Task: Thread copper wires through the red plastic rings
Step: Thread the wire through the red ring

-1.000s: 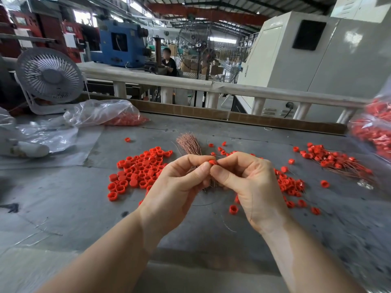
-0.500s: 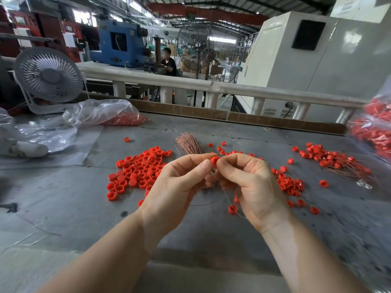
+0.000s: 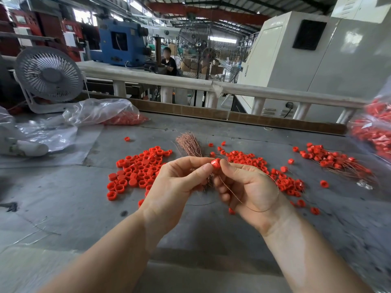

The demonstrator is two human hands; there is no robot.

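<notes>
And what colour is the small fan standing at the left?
Grey, grille and frame alike; the fan shows in the head view.

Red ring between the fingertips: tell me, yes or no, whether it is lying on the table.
No. The red ring is held above the table, pinched between the left hand and right hand.

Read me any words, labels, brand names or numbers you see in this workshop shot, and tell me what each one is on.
None can be read.
White papers on the red machinery at the back left: print too small and blurred.
Desk fan, blue machine and pale cabinet: no readable marking shows.
Held red plastic ring and the loose rings on the table: no lettering visible.
</notes>
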